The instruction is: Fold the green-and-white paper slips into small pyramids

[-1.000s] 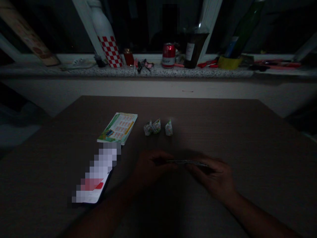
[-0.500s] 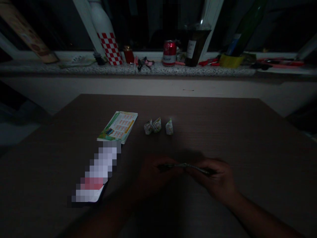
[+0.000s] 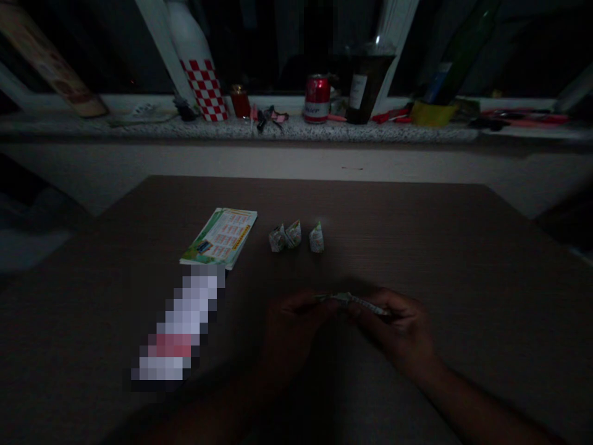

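Note:
Between my two hands, just over the table, is a thin folded piece of paper [image 3: 365, 303], seen nearly edge-on. My left hand [image 3: 296, 321] pinches its left end between thumb and fingers. At the other end my right hand [image 3: 403, 324] is closed on it in the same way. The light is dim, so the folds are hard to make out. Beyond my hands stand several small folded paper pieces: two that touch [image 3: 285, 237] and one a little apart to the right [image 3: 317, 238]. Left of them lies a stack of printed paper sheets [image 3: 231, 232].
A blurred-out phone-like object [image 3: 185, 327] lies left of my left arm on the brown table [image 3: 463, 247]. Along the windowsill behind stand a checkered bottle [image 3: 208, 93], a red can [image 3: 317, 99], a dark cup [image 3: 365, 89] and a green bottle [image 3: 463, 62].
The paper has tilted and risen slightly, showing more of its printed side. My left hand has turned more upright, its fingers shifting along the paper. The pieces on the table have not moved.

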Tool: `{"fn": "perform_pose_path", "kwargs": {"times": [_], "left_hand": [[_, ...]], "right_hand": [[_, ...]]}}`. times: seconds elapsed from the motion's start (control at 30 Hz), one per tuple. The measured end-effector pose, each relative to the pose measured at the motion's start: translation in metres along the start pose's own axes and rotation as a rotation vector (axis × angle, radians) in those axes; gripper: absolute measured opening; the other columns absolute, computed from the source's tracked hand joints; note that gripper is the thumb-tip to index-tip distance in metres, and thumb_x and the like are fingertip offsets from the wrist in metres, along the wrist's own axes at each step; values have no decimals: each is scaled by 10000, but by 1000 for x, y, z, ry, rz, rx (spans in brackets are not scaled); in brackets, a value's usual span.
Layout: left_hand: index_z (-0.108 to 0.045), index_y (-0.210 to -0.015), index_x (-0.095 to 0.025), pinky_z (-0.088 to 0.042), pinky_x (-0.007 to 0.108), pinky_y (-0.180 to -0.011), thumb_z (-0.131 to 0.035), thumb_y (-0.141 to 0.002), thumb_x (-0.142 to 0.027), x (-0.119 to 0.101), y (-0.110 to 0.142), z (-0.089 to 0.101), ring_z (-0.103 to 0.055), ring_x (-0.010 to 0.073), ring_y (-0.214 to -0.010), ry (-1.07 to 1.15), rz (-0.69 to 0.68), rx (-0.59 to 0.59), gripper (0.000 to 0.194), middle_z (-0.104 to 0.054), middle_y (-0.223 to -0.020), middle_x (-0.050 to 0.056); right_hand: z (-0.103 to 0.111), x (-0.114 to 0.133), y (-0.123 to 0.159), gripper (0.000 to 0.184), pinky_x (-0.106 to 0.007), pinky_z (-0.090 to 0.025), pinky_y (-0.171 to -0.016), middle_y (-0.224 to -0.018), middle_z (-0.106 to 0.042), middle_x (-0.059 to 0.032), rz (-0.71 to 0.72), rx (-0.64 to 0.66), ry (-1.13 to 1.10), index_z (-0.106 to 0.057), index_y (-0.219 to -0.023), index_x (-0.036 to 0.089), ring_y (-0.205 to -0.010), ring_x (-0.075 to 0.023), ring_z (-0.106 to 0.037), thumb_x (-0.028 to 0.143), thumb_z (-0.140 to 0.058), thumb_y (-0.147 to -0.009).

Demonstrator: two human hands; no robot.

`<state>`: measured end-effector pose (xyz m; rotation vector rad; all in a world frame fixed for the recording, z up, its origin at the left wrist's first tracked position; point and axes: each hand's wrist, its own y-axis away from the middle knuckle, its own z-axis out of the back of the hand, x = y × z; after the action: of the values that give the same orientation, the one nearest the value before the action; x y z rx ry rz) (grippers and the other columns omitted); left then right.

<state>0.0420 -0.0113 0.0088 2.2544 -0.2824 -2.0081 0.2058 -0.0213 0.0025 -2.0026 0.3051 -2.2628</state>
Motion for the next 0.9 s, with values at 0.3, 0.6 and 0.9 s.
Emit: {"fn": "perform_pose_path", "kwargs": {"times": [0.3, 0.6, 0.9], "left_hand": [[-691, -632, -155, -527, 258, -635, -764, -670, -258, 3, 0, -1, -660, 161, -646, 31, -71, -76, 132, -711, -632, 7], [-728, -701, -168, -501, 241, -641, -688, -765, -287, 1, 1, 5, -662, 166, -693, -131, -155, 2, 141, -733, -704, 19], [-736, -738, -173, -491, 228, -656, -652, -799, -272, 1, -1, 8, -662, 157, -704, -164, -201, 24, 144, -738, -726, 13]], "right_hand": [[-2, -1, -3, 167, -233, -489, -450, -567, -702, -27, -78, 2, -42, -704, -639, 176, -481, -142, -612, 315, -750, -719], [3, -4, -5, 173, -229, -490, -488, -584, -709, -35, -125, 3, -68, -705, -641, 167, -516, -140, -619, 316, -769, -702], [4, -4, -6, 173, -230, -480, -493, -563, -693, -33, -162, 24, -92, -708, -629, 161, -518, -141, -611, 308, -789, -673]]}}
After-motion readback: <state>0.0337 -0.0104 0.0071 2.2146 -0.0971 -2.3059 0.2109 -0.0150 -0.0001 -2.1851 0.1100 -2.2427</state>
